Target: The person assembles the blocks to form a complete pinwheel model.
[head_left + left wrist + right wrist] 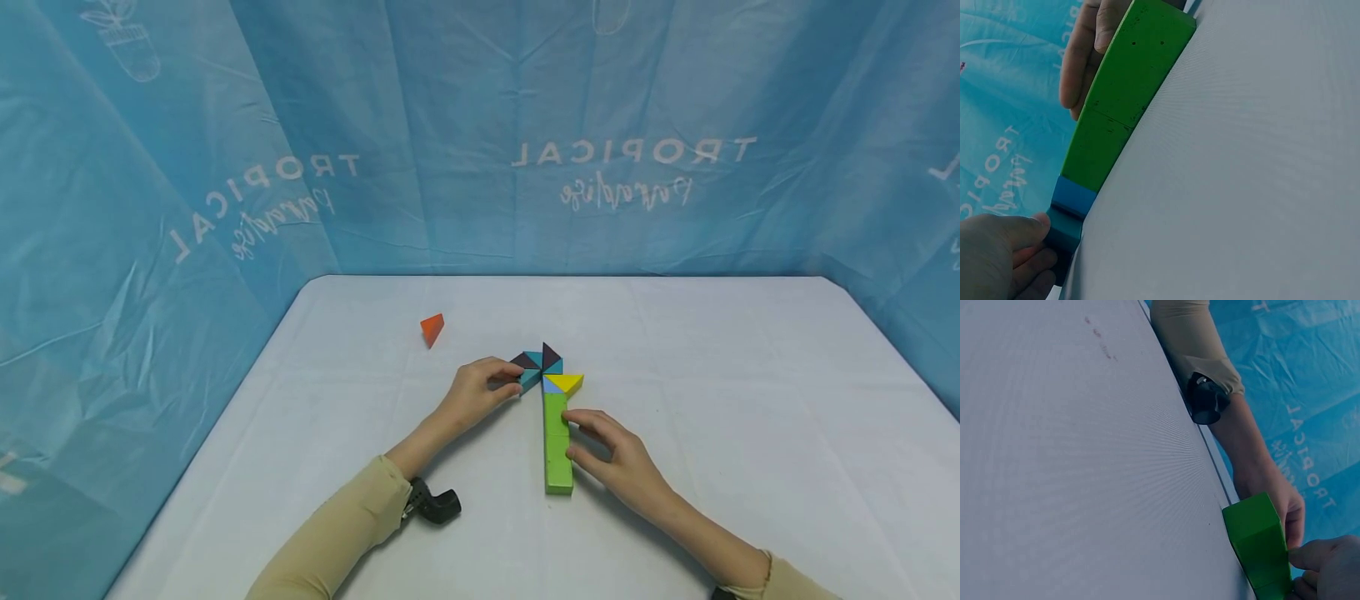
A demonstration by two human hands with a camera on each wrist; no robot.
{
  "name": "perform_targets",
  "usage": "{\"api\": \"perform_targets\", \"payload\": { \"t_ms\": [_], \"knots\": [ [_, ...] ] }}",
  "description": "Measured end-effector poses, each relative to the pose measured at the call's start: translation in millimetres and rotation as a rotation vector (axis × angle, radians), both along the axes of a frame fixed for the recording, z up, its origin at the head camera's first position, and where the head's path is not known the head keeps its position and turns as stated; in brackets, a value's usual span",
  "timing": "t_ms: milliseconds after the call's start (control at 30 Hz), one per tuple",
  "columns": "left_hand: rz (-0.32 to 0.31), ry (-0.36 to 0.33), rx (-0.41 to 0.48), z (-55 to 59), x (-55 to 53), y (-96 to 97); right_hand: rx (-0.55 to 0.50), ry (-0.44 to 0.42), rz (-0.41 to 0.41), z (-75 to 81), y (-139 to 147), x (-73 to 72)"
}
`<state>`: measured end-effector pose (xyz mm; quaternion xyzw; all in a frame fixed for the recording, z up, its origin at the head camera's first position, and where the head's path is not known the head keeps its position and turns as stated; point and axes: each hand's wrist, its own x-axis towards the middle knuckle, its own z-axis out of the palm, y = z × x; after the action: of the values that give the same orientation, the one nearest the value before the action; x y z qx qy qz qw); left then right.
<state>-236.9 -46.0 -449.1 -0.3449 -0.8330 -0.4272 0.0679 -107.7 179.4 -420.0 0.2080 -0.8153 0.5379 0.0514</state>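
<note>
Several triangular blocks in teal and dark colours form a pinwheel shape, with a dark triangular block [552, 356] at its top. At its left side my left hand [480, 392] pinches a teal triangular block [530, 379] between thumb and fingers, beside another dark one. Below the pinwheel centre lie a light blue triangular block [552, 385] and a yellow triangular block [567, 382]. From them a column of green blocks [557, 446] runs toward me, end to end. My right hand [622, 458] touches the column's right side with fingertips and thumb, fingers loosely bent.
An orange triangular block [432, 329] lies apart at the back left of the white table [750, 375]. A blue printed curtain [465, 208] hangs along the back and sides. A black wrist camera [438, 505] sticks out from the left sleeve.
</note>
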Motion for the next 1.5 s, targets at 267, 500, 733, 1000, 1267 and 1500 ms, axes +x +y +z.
{"api": "perform_targets", "payload": {
  "t_ms": [267,500,733,1000,1267,1500],
  "knots": [
    [0.005,0.019,0.004,2.1,-1.2,-0.8,-0.002,0.002,-0.001,0.1,-0.5,0.4],
    [0.116,0.054,0.098,21.8,-17.6,-20.1,-0.008,-0.001,-0.002,-0.3,-0.9,-0.4],
    [0.300,0.108,0.164,33.8,-43.6,-60.4,0.000,0.001,-0.007,-1.0,-1.0,-1.1],
    [0.375,-0.094,0.220,11.0,-61.2,-98.1,-0.003,0.004,0.004,-0.9,-0.2,-0.6],
    [0.364,-0.138,0.152,-3.2,-67.6,-106.2,-0.010,-0.014,-0.006,-0.5,-0.8,-1.0],
    [0.385,-0.163,0.116,-5.7,-67.5,-105.5,-0.004,-0.019,-0.006,-0.8,-0.3,-1.0]
  ]
}}
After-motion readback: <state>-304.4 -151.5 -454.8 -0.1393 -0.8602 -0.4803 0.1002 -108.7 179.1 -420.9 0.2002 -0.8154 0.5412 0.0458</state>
